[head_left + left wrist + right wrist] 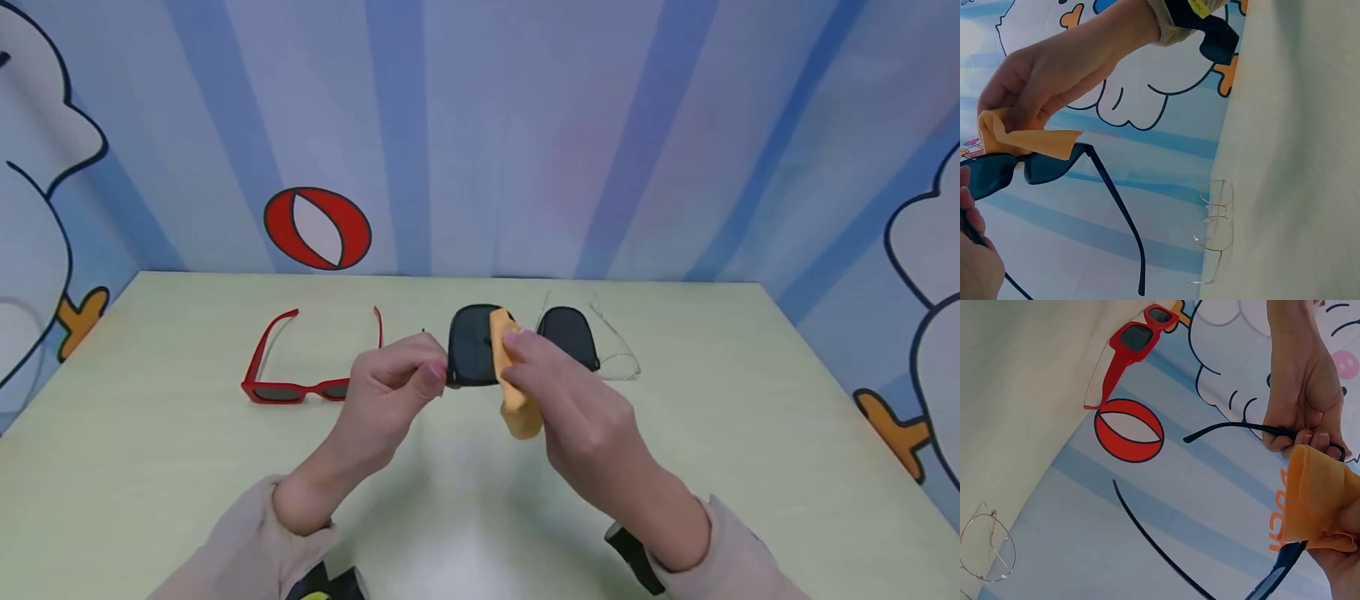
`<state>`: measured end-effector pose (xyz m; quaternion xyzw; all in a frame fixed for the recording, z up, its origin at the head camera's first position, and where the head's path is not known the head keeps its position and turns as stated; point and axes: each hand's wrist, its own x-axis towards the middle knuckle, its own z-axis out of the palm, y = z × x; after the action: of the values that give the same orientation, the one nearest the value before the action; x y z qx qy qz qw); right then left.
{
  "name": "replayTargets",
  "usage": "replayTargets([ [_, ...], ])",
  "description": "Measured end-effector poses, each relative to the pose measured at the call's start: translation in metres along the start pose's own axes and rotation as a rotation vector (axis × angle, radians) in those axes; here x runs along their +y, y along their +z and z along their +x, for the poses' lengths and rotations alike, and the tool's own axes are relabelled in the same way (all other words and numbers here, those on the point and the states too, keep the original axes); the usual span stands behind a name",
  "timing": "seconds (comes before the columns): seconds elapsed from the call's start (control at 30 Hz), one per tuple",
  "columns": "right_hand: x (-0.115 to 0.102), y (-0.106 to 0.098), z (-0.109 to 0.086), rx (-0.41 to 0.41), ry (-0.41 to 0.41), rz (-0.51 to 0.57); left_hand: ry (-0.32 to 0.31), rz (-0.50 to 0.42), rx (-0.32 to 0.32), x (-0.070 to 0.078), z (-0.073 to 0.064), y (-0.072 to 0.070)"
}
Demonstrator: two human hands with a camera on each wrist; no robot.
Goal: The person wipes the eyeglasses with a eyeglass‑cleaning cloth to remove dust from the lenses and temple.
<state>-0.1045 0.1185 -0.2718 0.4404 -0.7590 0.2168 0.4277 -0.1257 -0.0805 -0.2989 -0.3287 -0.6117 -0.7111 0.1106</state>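
Observation:
My left hand point(390, 385) pinches a pair of black sunglasses point(471, 343) at the hinge end of one temple, holding them up above the table. With my right hand point(573, 400) I pinch a folded yellow-orange cloth point(519, 408) against the sunglasses, near the bridge and over part of one dark lens. In the left wrist view the cloth point(1054, 142) lies along the top of the frame, and one temple point(1124, 219) hangs unfolded. The right wrist view shows the cloth point(1313, 494) covering much of the front, with both temples extended.
Red sunglasses point(279, 393) rest on the table point(187, 492) at the left, partly behind my left hand. Thin-rimmed clear glasses point(626, 358) stand behind the black ones at the right. A blue striped backdrop point(480, 150) with cartoon figures rises past the table's far edge.

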Motion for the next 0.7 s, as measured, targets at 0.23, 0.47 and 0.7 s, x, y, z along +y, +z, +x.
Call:
replayTargets([
  [0.23,-0.019,0.002,0.010,0.054,-0.133,0.070,0.016,-0.028,-0.108,0.002,-0.002,0.003],
  [0.47,-0.011,-0.003,0.022,0.055,-0.034,0.027,0.096,0.023,-0.149,0.007,-0.001,0.008],
  [0.7,0.002,-0.008,0.012,0.099,0.009,-0.034,0.140,0.078,-0.065,0.013,0.003,0.005],
])
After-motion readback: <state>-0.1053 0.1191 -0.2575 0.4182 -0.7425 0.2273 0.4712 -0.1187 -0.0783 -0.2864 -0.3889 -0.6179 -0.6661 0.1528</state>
